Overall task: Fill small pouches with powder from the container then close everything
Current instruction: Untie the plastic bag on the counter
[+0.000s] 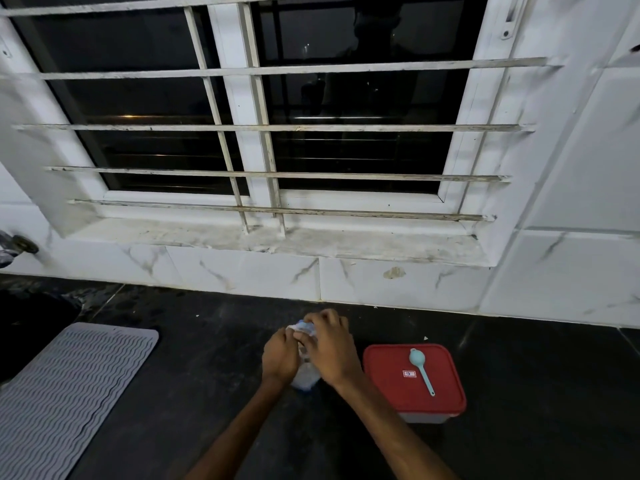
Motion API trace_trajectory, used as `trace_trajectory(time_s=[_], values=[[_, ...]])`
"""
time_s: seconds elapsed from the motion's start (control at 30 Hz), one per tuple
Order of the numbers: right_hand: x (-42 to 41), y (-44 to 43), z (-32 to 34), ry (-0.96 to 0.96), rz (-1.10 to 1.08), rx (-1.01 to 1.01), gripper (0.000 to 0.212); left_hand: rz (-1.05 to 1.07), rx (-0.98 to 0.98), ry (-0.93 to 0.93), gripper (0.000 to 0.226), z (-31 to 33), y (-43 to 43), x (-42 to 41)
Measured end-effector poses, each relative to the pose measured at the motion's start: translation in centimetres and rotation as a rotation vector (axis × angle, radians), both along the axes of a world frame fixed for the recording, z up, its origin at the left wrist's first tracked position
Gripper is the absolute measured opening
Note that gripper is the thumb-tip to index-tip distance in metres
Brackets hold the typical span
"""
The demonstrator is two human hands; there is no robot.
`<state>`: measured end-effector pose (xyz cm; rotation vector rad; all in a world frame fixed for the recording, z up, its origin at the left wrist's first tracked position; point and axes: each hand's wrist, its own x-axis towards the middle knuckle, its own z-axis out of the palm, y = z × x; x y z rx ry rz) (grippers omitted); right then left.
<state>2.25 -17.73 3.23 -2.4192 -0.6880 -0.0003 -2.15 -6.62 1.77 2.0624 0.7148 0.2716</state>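
**A:** What takes up most of the view?

**B:** A barred window [242,116]. It has dark glass behind white bars that run both across and upright. It is set in a white tiled wall [571,271] with grey marble veining, and a dusty sill [277,242] runs under it.

**A:** And below the wall?

**B:** A black stone counter [173,341] fills the lower part. On its left a grey ribbed mat [69,382] lies flat, and the frame edge cuts off its near end.

**A:** Where is the container?

**B:** The container [420,417] stands on the counter, right of centre. It is a clear-walled box, and a red lid [388,386] sits squarely on top.

**A:** And the hands?

**B:** Both are just left of the container, close together and touching. The left hand [280,358] curls round the upper part of the pouch. The right hand [330,351] bends over from the right, its fingertips pinching the pouch's top edge.

**A:** What about the pouch itself?

**B:** The pouch [306,375] is small and made of clear plastic. It stands upright between the two wrists, with white powder in its lower part. The top is bunched under the fingers, and a pale blue strip shows there. I cannot tell whether the mouth is sealed, or whether the bottom rests on the counter.

**A:** Is there anything smaller?

**B:** A pale blue spoon [420,370] lies on the red lid, its bowl toward the wall and its handle slanting to the near right. A tiny white label [409,374] sits on the lid just left of the handle.
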Motion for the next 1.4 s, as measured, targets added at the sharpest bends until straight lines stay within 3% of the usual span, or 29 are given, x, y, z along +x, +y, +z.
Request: trace_trajectory(time_s=[0.1,0.17,0.27,0.33,0.43,0.6,0.8,0.87,0.97,1.07,1.13,1.17,1.23,1.4], values=[[-0.3,-0.7,-0.5,0.064,0.029,-0.145,0.032,0.049,-0.313,-0.06,0.037,-0.2,0.9,0.0],[-0.5,-1.2,-0.9,0.169,0.012,-0.098,0.024,-0.031,-0.377,-0.053,0.034,-0.1,1.4,0.0],[0.3,-1.5,-1.6,0.366,-0.107,0.121,0.015,-0.161,-0.237,0.017,0.045,0.1,1.9,-0.2],[1.1,-1.6,-1.7,0.667,-0.17,0.36,0.008,-0.194,-0.095,0.043,0.056,-0.1,2.5,-0.7],[1.7,-2.5,-0.8,1.091,-0.067,0.617,0.009,-0.216,0.025,0.071,0.036,0.2,3.1,-1.4],[2.4,-3.6,-0.4,1.245,0.03,0.649,0.011,-0.32,0.261,0.176,0.055,0.3,2.9,-1.5],[1.9,-2.1,0.4,1.445,-0.176,0.868,0.029,-0.361,0.184,-0.063,0.019,0.0,1.6,-1.4],[1.6,-1.4,0.6,1.358,-0.286,0.864,0.029,-0.286,0.016,-0.078,0.017,-0.2,1.4,-1.1],[1.7,-1.3,-0.6,0.886,-0.289,0.638,0.008,-0.16,-0.346,-0.074,0.026,-0.2,1.3,-0.5],[1.0,-1.9,-1.4,0.714,0.019,0.37,0.043,-0.102,-0.508,-0.09,0.033,-0.4,1.3,-0.3],[1.0,-2.0,-1.2,0.568,0.163,0.202,0.056,-0.051,-0.468,-0.106,0.037,-0.5,1.4,-0.5],[1.3,-2.0,-1.3,0.473,0.163,0.165,0.049,-0.049,-0.414,-0.105,0.041,-0.5,1.5,-0.7],[2.0,-1.8,-1.3,0.328,0.068,0.158,0.024,-0.089,-0.291,-0.079,0.053,0.1,1.4,-1.2],[2.8,-1.5,-1.5,0.259,-0.131,0.18,0.016,-0.181,-0.032,0.038,0.037,1.0,0.9,-1.0]])
